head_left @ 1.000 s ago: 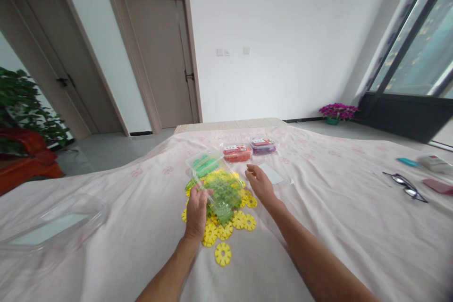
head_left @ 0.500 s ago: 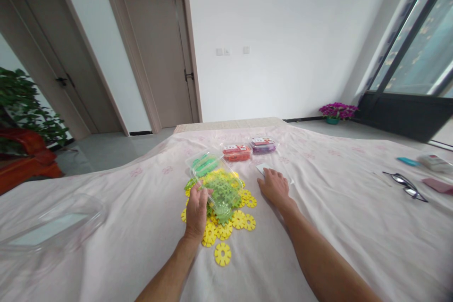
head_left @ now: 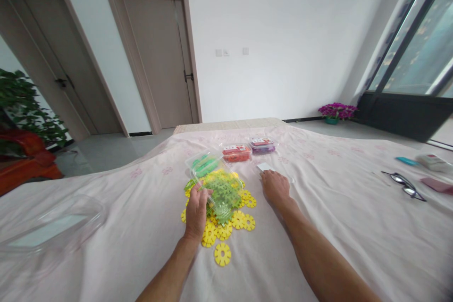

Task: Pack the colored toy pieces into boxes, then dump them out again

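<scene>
My left hand (head_left: pixel 197 210) is closed on the near-left edge of a clear plastic container (head_left: pixel 198 156), which is tilted over a heap of notched discs. Green discs (head_left: pixel 222 193) show through the clear plastic. Around and beneath them lie yellow notched discs (head_left: pixel 222 254), several spread loose on the cloth. On the right, my right hand (head_left: pixel 276 188) rests with its fingers together and curled over a clear plastic lid bearing a white label (head_left: pixel 264 167). Most of that lid is hidden under the hand, and its outline is hard to make out.
Behind the heap stand closed boxes of red pieces (head_left: pixel 236 153) and purple pieces (head_left: pixel 262 146). A clear plastic tray (head_left: pixel 88 219) lies at left. Eyeglasses (head_left: pixel 406 186), a blue item (head_left: pixel 406 161) and a dark red case (head_left: pixel 437 185) lie far right on the pink-white cloth (head_left: pixel 339 245).
My right hand has shifted slightly, its thumb drawn in toward the fingers, and more of the white label shows. My left hand and the tilted container look the same.
</scene>
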The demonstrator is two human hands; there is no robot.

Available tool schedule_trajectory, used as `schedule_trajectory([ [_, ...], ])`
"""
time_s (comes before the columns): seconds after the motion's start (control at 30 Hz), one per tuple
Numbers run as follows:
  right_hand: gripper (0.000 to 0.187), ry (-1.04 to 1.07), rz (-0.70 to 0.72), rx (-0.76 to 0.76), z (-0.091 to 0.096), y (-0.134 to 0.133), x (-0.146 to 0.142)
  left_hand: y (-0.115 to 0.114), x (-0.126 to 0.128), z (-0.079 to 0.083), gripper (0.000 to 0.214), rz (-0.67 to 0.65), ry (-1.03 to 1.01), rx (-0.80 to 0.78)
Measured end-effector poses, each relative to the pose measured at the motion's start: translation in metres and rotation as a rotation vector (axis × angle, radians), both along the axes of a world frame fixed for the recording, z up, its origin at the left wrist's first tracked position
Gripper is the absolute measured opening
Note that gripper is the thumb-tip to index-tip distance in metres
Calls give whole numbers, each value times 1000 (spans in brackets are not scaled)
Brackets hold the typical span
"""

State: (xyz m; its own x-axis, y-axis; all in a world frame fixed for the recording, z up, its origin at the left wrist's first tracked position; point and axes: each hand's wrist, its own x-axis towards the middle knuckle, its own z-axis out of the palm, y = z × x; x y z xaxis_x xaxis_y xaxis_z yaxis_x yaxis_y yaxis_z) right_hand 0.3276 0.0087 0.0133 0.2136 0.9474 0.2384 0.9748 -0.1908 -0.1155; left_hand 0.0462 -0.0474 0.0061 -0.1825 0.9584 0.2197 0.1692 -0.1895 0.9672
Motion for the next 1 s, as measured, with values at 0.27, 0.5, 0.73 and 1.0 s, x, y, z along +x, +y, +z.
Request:
schedule_trajectory([
  [0.27,40,44,-10,61,4,-1,-2,0,0,0,55,11,12,-7],
  [0.5,39,159,-53,254,9,-5,-4,1,-1,-1,54,0,35,-4],
  [0.73,36,315,-6,417,7,-6,-6,2,-2,-6,57,-1,12,8],
  [1.0,38,415,91,597,3,1,-9,5,-2,-11,55,-9,-9,5],
])
